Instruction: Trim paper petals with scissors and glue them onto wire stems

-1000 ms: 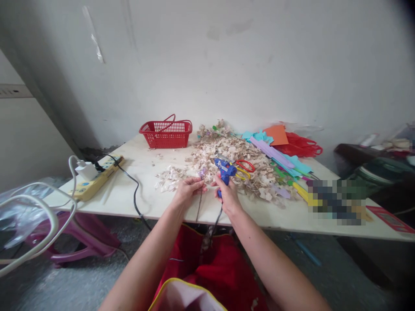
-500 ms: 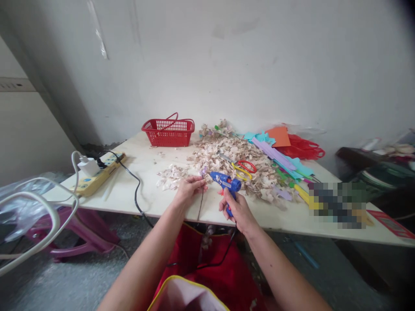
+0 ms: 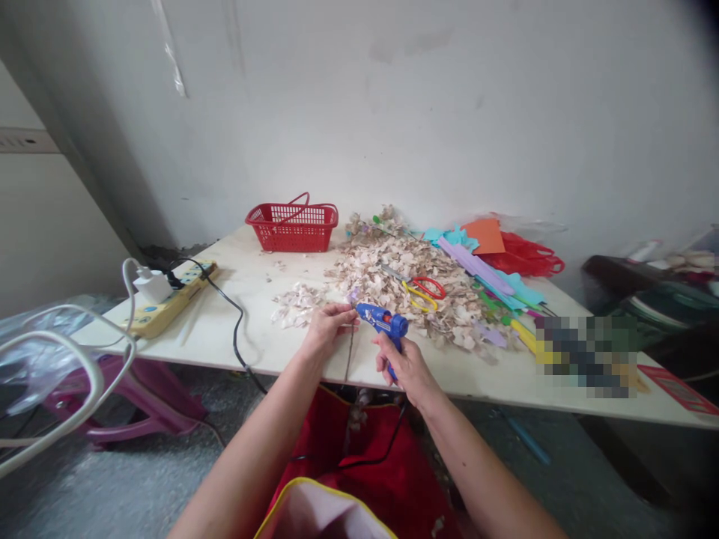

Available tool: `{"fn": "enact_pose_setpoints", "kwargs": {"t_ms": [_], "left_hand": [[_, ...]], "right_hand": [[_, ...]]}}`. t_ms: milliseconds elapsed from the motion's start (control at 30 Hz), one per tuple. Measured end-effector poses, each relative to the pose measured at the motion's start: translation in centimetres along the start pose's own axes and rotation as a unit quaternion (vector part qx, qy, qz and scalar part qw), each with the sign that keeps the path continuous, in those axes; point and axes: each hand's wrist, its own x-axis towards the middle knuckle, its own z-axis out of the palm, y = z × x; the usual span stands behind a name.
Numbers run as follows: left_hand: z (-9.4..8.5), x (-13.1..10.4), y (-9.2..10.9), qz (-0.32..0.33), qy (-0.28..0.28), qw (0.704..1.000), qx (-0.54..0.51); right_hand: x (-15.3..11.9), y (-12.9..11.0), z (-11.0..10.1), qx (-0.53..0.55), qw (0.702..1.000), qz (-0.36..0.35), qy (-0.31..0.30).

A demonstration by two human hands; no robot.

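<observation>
Between its fingertips my left hand pinches a thin brown stem, which hangs down toward the table's front edge. My right hand is wrapped round the handle of a blue glue gun. The gun's nozzle points left and is close to the top of the stem, by my left fingertips; whether they touch I cannot tell. Behind the gun spreads a big heap of pale, brownish petal-like scraps. A smaller pile of whitish pieces lies left of it, behind my left hand.
A red basket stands at the back. Scissors lie on the heap. Coloured paper strips and a red bag are to the right. A yellow power strip with a black cord sits on the left.
My right hand has moved the glue gun slightly left, so its nozzle is nearer to my left fingertips and the stem. My left hand has barely moved.
</observation>
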Motion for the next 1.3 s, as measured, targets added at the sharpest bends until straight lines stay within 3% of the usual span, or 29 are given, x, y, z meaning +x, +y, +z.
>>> {"fn": "enact_pose_setpoints", "kwargs": {"t_ms": [1300], "left_hand": [[0.65, -0.22, -0.05, 0.032, 0.081, 0.995, 0.049]], "right_hand": [[-0.23, 0.14, 0.44, -0.042, 0.998, -0.035, 0.016]]}}
